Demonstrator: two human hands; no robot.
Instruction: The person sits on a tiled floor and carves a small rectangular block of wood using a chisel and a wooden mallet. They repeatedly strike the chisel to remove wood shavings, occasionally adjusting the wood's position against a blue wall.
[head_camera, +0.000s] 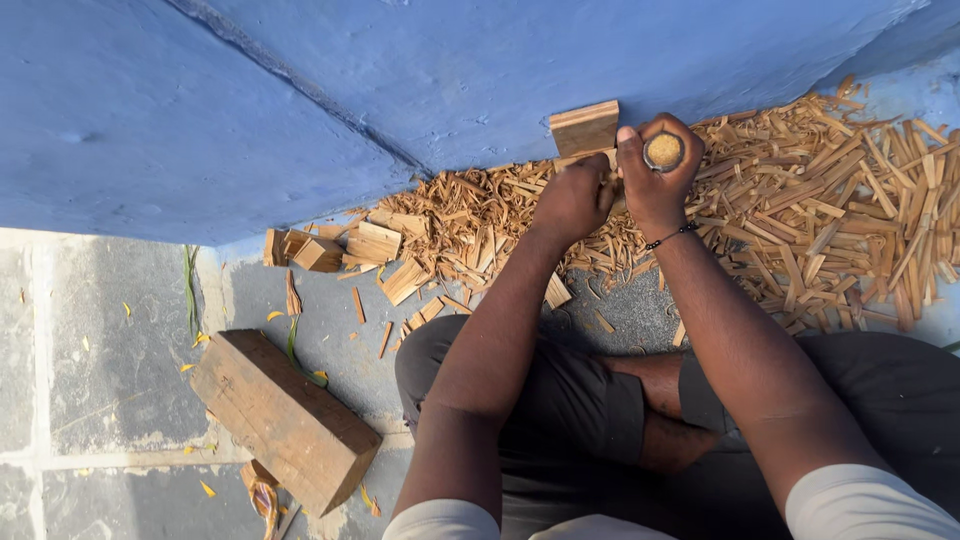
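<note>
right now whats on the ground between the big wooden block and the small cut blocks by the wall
In the head view, mostly bare grey floor between the big block and the small blocks, with a few loose wood slivers and a green leaf strip.

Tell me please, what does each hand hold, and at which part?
The right hand grips a round wooden handle near its top end. The left hand is closed beside it; what it holds is hidden.

Rough pale wood chips (840, 200), raw sawn wooden block (285, 420), matt blue painted wall (400, 90), coarse grey stone floor (90, 370)
</note>
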